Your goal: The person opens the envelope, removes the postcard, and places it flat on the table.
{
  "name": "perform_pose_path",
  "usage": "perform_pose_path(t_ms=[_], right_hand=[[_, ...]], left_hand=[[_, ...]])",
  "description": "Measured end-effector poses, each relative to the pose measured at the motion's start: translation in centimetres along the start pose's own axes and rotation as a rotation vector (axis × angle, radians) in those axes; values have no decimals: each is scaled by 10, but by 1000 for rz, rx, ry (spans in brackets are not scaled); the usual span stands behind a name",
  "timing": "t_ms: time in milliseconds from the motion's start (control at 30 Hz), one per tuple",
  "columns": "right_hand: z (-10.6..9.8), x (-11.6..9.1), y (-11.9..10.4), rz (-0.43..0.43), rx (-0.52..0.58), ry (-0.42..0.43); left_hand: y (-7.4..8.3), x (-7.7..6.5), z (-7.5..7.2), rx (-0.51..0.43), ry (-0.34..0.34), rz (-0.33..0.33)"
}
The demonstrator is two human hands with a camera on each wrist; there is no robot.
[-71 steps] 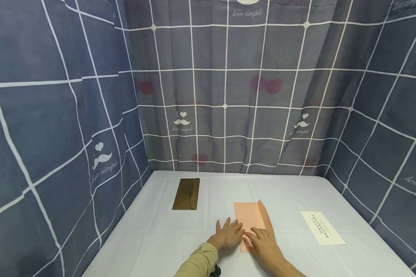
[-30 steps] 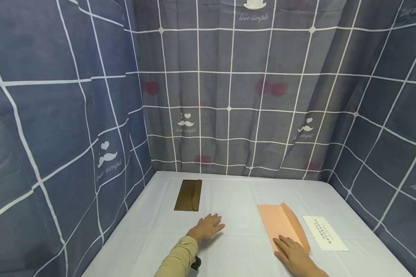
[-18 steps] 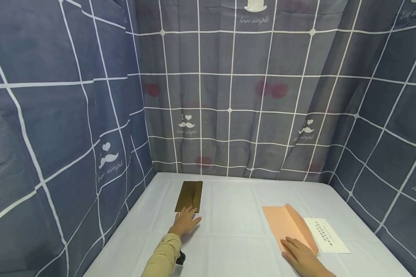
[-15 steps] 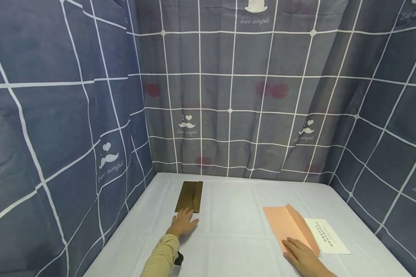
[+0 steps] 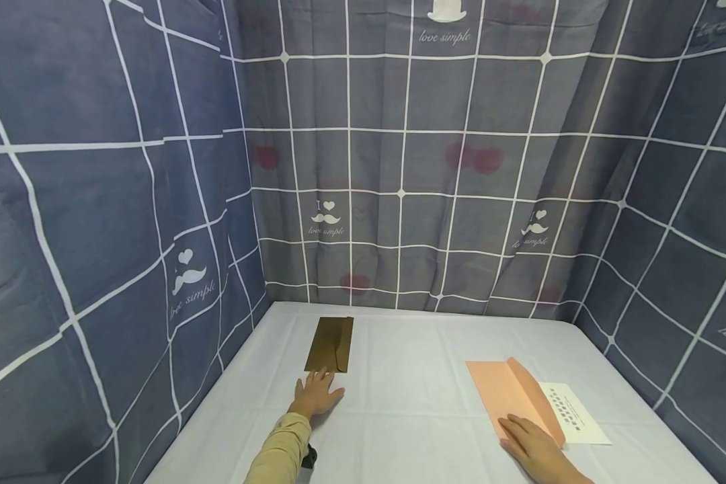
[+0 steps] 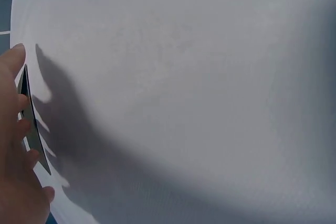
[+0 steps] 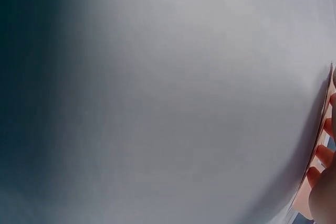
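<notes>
A brown envelope (image 5: 329,344) lies flat at the back left of the white table. My left hand (image 5: 316,395) is at its near edge, fingers spread and reaching just over that edge. In the left wrist view the envelope (image 6: 34,135) shows as a thin dark sliver beyond the fingers. On the right, my right hand (image 5: 534,449) rests with extended fingers on the near end of a peach envelope (image 5: 497,393), whose long flap (image 5: 532,396) stands a little raised. That flap overlaps a cream card (image 5: 575,413) with printed characters.
The white cloth-covered table (image 5: 408,383) spans the front, with rounded back corners. Dark checked curtains (image 5: 369,161) stand close behind it and along both sides. A black wrist strap (image 5: 309,457) shows below the left sleeve (image 5: 278,450).
The peach envelope has slid right under my right hand, from mid-table to the card, now overlapping it. My left hand has left it and moved left to the brown envelope.
</notes>
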State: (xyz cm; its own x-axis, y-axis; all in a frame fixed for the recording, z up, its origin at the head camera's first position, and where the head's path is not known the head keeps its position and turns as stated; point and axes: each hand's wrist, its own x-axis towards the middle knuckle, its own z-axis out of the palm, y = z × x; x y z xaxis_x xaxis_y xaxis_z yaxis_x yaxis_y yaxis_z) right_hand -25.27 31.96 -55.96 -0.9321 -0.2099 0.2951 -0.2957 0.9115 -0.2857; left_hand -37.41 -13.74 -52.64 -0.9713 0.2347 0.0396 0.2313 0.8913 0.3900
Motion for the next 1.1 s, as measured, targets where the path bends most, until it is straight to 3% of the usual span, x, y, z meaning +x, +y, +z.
perform_pose_path(t_ms=[233,500,600,1100], right_hand=[[3,-1,1,32,65,-9],[9,4,-2,-75,48,237],[7,7,-3,-80,28,270],[14,23,-22,-42,85,226]], left_hand=[[-6,-1,2,26,-3,2],[-6,3,-1,56,-3,20],[-2,5,0,77,-12,40],[21,3,8,103,-56,170]])
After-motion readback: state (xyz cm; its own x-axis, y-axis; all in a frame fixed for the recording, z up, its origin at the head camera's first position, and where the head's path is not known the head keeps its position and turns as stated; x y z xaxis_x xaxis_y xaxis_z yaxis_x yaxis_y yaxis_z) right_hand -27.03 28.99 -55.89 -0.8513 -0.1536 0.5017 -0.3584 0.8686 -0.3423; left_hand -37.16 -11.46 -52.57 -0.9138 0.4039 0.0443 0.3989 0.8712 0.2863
